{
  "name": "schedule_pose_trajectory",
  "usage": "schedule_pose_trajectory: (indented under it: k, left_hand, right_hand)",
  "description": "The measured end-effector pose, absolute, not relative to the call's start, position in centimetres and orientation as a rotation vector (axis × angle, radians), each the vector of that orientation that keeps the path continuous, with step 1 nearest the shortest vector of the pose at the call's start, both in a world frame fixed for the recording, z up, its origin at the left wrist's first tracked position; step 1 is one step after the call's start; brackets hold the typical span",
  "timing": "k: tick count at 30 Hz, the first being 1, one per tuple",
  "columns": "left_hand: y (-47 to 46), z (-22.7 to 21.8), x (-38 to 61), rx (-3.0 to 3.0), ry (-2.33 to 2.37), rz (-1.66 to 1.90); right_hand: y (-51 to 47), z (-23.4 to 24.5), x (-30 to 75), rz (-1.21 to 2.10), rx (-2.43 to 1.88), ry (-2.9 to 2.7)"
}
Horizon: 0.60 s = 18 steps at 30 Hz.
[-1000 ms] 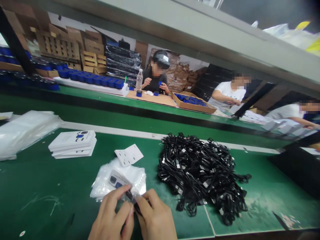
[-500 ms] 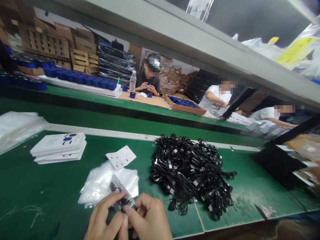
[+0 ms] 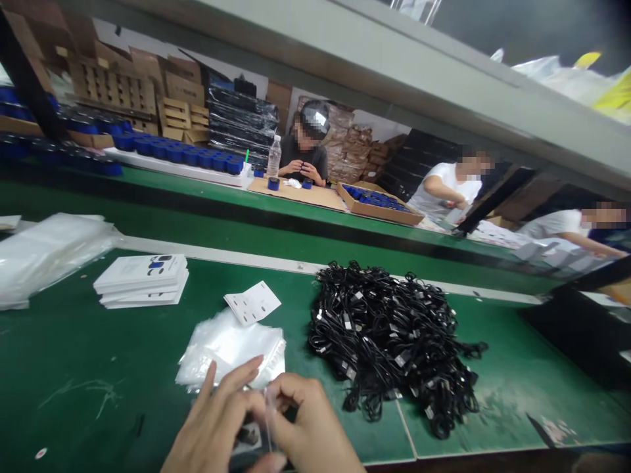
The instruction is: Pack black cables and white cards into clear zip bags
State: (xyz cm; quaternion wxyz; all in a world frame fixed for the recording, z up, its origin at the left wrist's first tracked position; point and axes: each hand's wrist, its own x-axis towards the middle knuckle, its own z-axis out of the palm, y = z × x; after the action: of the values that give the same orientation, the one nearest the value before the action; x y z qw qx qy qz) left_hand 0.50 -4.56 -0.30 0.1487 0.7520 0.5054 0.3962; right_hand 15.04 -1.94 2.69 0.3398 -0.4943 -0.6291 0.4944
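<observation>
Close to the table's front edge, both hands are on a small clear plastic bag (image 3: 269, 414) with something dark inside. My left hand (image 3: 217, 420) curls round the bag's left side, some fingers raised. My right hand (image 3: 313, 420) pinches its upper edge, thumb and fingers together. The fingers hide most of the contents. Just beyond my hands lies a pile of clear plastic bags (image 3: 221, 351), with a folded white leaflet (image 3: 254, 303) resting against its far edge. A large heap of black cables (image 3: 384, 341) lies to the right.
A stack of printed white booklets (image 3: 140, 279) and larger clear plastic bags (image 3: 54, 253) lie at left. Across the green bench (image 3: 148, 355), blue-and-black round items (image 3: 182, 154) stand in rows. A grey overhead beam (image 3: 345, 59) crosses above. Several people sit opposite.
The view has shifted, so the things on the bench appear further right. The bag has come lower and nearer me, and my left fingers have spread over it.
</observation>
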Motion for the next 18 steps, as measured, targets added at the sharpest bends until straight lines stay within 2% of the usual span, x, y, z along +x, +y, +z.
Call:
schedule_pose_trajectory:
  k: [5,10,14,18]
  left_hand:
    - [-3.2,0.9,-2.1,1.690,1.450,0.686]
    - [-3.1,0.9,-1.7,1.329,1.447,0.828]
    - [-3.2,1.5,-1.0,1.294,1.341,0.921]
    - [-3.2,2.6,-0.4,1.216,1.424,1.086]
  right_hand:
    - [-1.8,3.7,16.1,1.589,-1.125,-1.402]
    - [-2.0,3.7,17.1,1.504,-1.156,-1.360]
    - [-2.1,3.5,17.3,1.322,-1.243,-1.482]
    - [-2.3,3.0,17.3,1.210,-1.282,-1.566]
